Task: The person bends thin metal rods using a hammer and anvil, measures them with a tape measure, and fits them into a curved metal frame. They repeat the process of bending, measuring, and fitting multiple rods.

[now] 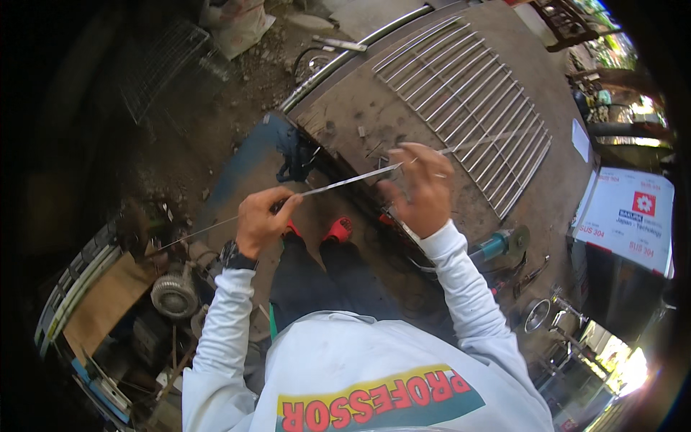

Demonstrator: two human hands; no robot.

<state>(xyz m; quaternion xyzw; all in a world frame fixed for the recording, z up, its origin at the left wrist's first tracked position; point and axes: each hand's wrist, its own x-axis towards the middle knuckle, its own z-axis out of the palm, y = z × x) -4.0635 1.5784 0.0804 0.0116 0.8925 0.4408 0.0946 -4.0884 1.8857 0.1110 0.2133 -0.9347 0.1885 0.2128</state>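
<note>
A long, thin metal rod (345,181) runs across in front of me, rising from the lower left toward the bench. My left hand (263,218), with a dark band at its wrist, is closed in a pinch around it. Over the bench edge, my right hand (421,183) has its thumb and fingers apart. The rod passes at those fingers, which seem to touch it without a grip. Beyond this hand, the rod's blurred far end lies above a grille of parallel metal bars (468,108), flat on the brown workbench (345,119).
An angle grinder (497,247) with a teal body lies on the bench to my right. Farther right stands a box covered in white printed sheeting (626,216). At lower left are a wheel (174,296) and a brown board (108,302). A blue sheet (248,158) borders the bench.
</note>
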